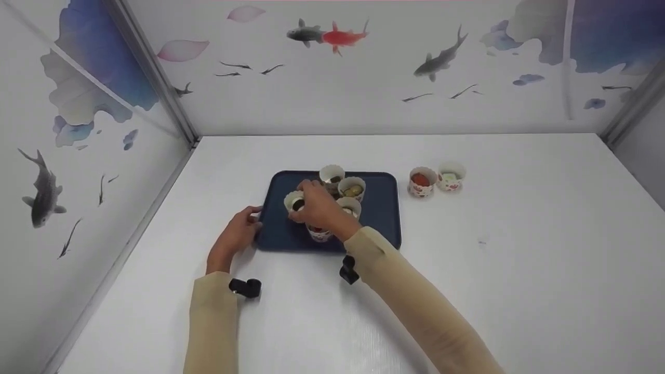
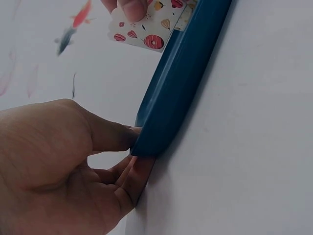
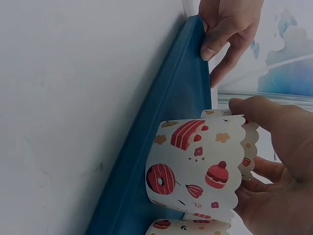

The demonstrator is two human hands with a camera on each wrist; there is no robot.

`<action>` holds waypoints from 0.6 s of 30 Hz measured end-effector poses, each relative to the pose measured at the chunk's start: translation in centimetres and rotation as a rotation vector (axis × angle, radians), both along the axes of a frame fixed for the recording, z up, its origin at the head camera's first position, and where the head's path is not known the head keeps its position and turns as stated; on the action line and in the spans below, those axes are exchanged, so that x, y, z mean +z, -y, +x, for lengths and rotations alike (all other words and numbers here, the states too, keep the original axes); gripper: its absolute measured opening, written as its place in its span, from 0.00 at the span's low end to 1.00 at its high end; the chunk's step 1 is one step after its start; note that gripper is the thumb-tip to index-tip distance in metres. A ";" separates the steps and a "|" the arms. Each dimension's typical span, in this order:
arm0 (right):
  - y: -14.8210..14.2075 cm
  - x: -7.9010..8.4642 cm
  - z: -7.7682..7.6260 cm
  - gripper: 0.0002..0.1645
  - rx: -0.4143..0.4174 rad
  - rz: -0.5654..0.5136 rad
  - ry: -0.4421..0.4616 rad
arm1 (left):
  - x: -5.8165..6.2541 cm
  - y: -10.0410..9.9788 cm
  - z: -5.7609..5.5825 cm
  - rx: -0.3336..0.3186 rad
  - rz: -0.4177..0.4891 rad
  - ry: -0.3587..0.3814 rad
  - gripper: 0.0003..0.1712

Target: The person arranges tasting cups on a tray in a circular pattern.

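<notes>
A dark blue tray [image 1: 382,223] lies on the white table. At its left edge, my left hand [image 1: 238,234] pinches the rim, thumb on top and fingers underneath in the left wrist view. My right hand [image 1: 318,208] reaches over the tray and grips a patterned paper cup [image 1: 289,206] with something black inside. Close around that hand stand several more cups: a back cup [image 1: 331,172], one with yellowish-green pieces [image 1: 351,188], one beside the wrist [image 1: 353,205], and a front cup [image 1: 320,237] with red contents, partly hidden by the hand.
Right of the tray, two more paper cups stand on the table: one with red contents [image 1: 422,183] and one with pale contents [image 1: 451,177]. White panels painted with fish enclose the table at the back and sides.
</notes>
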State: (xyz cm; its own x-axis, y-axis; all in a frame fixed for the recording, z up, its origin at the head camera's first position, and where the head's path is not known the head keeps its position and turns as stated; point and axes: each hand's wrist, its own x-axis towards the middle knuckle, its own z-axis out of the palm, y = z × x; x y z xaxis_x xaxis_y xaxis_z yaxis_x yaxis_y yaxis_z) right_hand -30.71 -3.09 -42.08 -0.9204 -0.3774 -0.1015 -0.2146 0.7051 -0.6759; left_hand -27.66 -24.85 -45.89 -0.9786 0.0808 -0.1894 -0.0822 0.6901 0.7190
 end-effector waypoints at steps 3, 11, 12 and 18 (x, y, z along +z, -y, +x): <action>0.1 -0.2 -0.1 0.40 0.012 0.021 -0.003 | 0.0 0.0 0.1 -0.001 0.001 -0.005 0.28; 0.2 -0.3 -0.1 0.43 0.009 0.063 0.008 | 0.2 -0.2 -0.1 0.007 0.007 -0.004 0.28; 0.2 -0.3 -0.1 0.44 0.011 0.068 0.009 | 0.1 -0.2 -0.1 0.009 0.008 -0.002 0.28; -0.5 0.3 0.5 0.50 0.050 0.070 -0.023 | -0.1 0.0 0.1 0.015 0.004 0.004 0.28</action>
